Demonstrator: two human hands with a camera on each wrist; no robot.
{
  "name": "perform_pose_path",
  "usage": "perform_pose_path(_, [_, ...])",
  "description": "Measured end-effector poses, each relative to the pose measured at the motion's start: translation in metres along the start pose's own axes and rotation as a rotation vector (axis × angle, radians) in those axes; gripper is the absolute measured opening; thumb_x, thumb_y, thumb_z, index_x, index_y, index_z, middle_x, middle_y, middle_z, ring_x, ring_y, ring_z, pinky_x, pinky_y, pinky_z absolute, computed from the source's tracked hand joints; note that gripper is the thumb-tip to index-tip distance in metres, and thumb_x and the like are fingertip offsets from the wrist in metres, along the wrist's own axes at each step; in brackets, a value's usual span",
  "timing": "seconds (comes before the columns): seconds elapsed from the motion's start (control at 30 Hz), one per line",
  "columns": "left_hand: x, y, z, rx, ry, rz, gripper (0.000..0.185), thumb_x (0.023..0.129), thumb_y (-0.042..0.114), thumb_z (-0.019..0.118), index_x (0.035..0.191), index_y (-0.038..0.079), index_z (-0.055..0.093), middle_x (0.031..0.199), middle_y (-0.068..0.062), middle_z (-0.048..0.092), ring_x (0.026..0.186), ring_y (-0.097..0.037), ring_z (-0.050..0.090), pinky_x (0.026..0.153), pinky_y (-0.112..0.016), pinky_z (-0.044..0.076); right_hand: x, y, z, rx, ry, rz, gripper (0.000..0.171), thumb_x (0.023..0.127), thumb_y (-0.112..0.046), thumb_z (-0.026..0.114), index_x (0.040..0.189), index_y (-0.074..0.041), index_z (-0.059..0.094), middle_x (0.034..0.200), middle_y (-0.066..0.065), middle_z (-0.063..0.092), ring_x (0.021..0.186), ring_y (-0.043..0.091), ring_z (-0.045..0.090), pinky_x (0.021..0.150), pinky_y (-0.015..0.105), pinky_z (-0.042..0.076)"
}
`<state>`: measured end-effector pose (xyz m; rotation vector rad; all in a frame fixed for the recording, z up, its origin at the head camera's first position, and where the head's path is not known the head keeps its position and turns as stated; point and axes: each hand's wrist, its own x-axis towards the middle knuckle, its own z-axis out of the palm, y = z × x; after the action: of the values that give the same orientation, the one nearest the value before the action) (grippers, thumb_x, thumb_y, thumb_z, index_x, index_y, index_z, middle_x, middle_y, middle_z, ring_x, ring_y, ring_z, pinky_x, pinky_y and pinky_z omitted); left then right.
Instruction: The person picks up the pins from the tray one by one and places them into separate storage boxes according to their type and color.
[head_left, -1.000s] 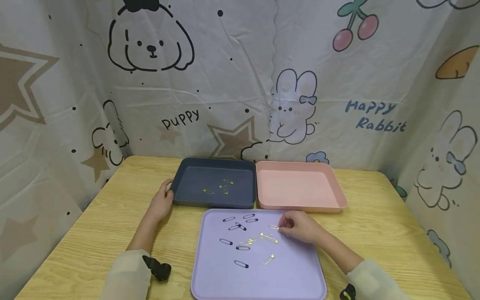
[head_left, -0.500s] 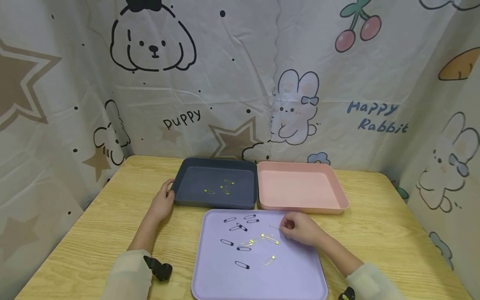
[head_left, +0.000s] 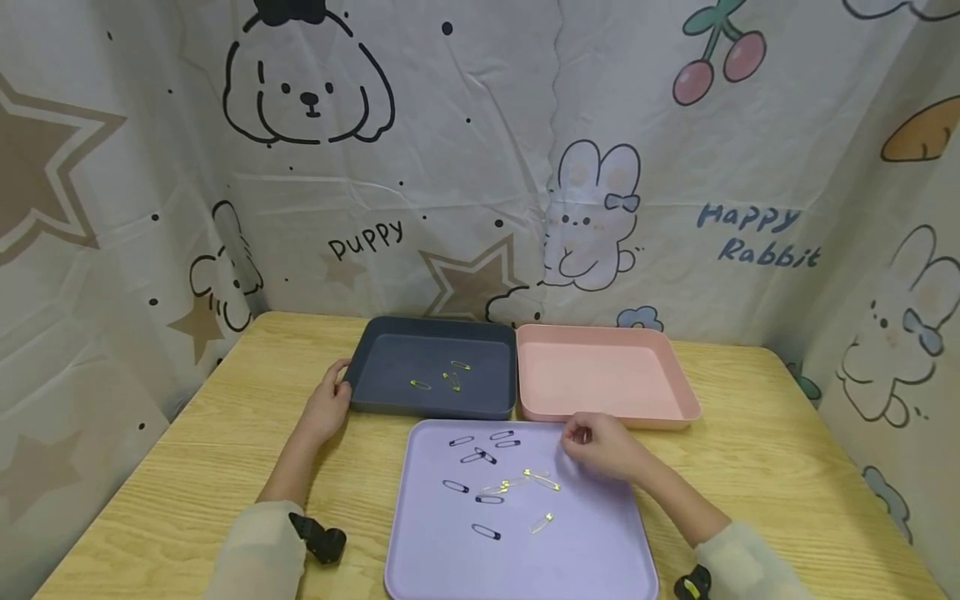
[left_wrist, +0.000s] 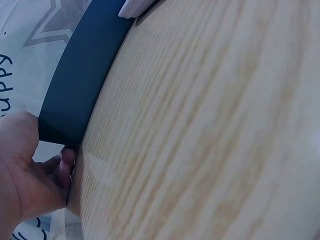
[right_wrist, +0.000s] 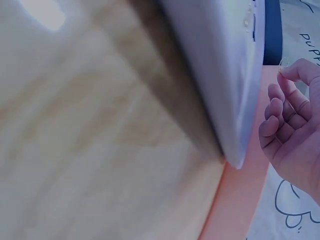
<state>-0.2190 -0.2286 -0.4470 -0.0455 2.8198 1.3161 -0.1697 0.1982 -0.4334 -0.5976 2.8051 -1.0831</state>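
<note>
Right wrist | right fingers (right_wrist: 301, 71) pinch 1 safety pin (right_wrist: 281, 63) | left fingers (left_wrist: 65, 170) grip navy tray (left_wrist: 82, 75)

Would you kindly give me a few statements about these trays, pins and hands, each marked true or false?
1. The left hand touches the dark blue tray. True.
2. Yellow pins lie in the dark blue tray. True.
3. Black pins lie in the dark blue tray, too. False: they lie on the lavender tray.
4. The pink tray stands beside the dark blue tray. True.
5. The right hand grips the pink tray. False: it pinches a small pin.
</note>
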Motion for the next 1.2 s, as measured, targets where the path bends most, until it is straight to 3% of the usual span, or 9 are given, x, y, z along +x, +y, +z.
perform_pose_path(0.3, [0.002,-0.001,0.0,-0.003,0.0,0.0,0.049,0.099,0.016,0.026,0.148,0.01,0.02,0.068,-0.002,0.039,0.057,-0.015,0.036,0.056,-0.03,0.033,0.012,-0.017,-0.015,0.008,0.026,0.036,0.004,0.082,-0.012,0.064,0.079,-0.009,0.064,0.073,-0.001,0.056,0.07,0.011,0.048,0.061,0.02,0.04])
perform_pose_path(0.9, [0.004,-0.001,0.003,0.014,0.004,0.01,0.049,0.099,0.015,0.026,0.147,0.009,0.021,0.068,-0.002,0.04,0.058,-0.015,0.038,0.056,-0.029,0.033,0.049,-0.039,-0.014,0.024,0.026,0.047,0.006,0.083,-0.015,0.062,0.08,-0.011,0.064,0.074,0.0,0.055,0.071,0.014,0.047,0.059,0.023,0.039])
perform_pose_path(1.2, [0.002,-0.002,0.001,0.016,0.004,0.009,0.049,0.099,0.016,0.026,0.147,0.008,0.02,0.069,-0.002,0.04,0.059,-0.016,0.038,0.057,-0.03,0.033,0.064,-0.048,-0.012,0.035,0.036,-0.014,0.008,0.084,-0.016,0.061,0.079,-0.009,0.064,0.075,0.0,0.056,0.071,0.014,0.047,0.062,0.025,0.039])
